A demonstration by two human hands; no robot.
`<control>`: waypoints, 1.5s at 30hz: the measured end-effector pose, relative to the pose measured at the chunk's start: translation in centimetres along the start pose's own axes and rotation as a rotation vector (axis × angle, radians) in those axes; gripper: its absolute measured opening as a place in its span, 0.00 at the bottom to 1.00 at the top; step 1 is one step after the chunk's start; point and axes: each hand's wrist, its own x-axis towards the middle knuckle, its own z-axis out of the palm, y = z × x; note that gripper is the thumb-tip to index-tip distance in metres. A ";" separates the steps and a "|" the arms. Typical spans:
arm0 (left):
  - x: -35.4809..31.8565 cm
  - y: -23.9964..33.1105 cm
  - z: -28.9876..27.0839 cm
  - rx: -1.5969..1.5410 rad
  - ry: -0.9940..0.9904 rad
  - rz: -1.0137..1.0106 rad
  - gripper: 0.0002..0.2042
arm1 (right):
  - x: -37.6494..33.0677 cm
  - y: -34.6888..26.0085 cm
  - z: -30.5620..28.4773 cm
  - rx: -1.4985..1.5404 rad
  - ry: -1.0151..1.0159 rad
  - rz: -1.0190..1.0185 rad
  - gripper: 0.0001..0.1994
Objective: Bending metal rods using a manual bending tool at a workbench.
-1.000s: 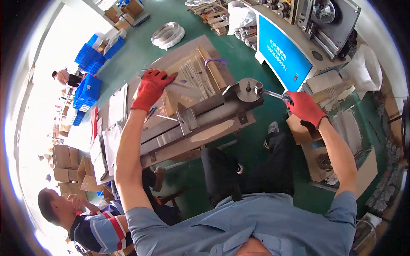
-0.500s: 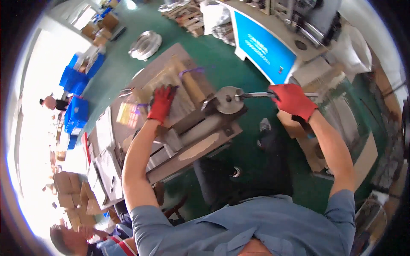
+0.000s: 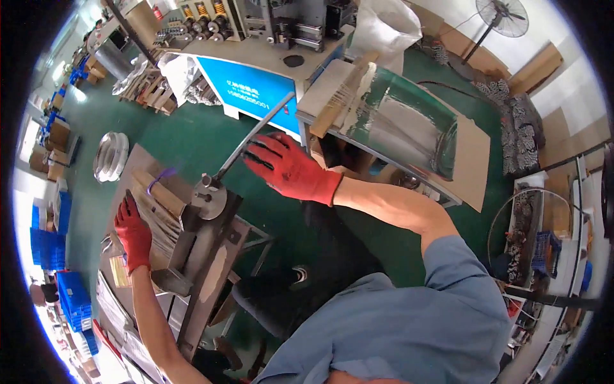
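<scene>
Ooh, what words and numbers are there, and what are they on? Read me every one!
Blue panel: white lettering and a row of numbers; I won't copy them out.
Red glove on the right hand: dark marks, too blurred to read as words.
Pale sheets at lower left: any print is too small to read.
I can't make out any other writing.

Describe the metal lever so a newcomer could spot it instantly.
At left, find the bench, then its round metal disc. The lever slants from there past the red-gloved right hand; unlike the strips nearby, it juts beyond the bench.
</scene>
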 end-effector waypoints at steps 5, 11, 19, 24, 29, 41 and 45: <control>3.6 8.1 -4.5 -0.713 0.190 -0.008 0.36 | -2.5 2.8 -1.9 -0.006 -0.065 0.013 0.32; 6.3 15.4 -8.0 -0.688 0.016 0.227 0.34 | -4.6 7.0 -3.3 -0.024 -0.091 -0.008 0.32; 6.5 17.1 -9.1 -0.566 -0.079 0.252 0.31 | -11.9 21.3 4.0 -0.332 -0.226 0.676 0.49; 6.2 17.0 -8.1 -0.501 -0.048 0.210 0.29 | -16.4 23.6 7.1 -0.254 -0.668 1.123 0.42; 6.0 17.0 -8.6 -0.475 -0.073 0.099 0.27 | -16.8 23.9 8.9 -0.317 -0.782 0.843 0.18; 6.4 17.6 -6.4 -0.328 0.145 -0.106 0.30 | -8.6 19.6 0.7 0.004 -0.495 0.567 0.13; 5.6 17.8 -7.8 -0.339 0.530 -0.074 0.26 | -3.6 15.8 -3.6 0.064 -0.366 0.447 0.11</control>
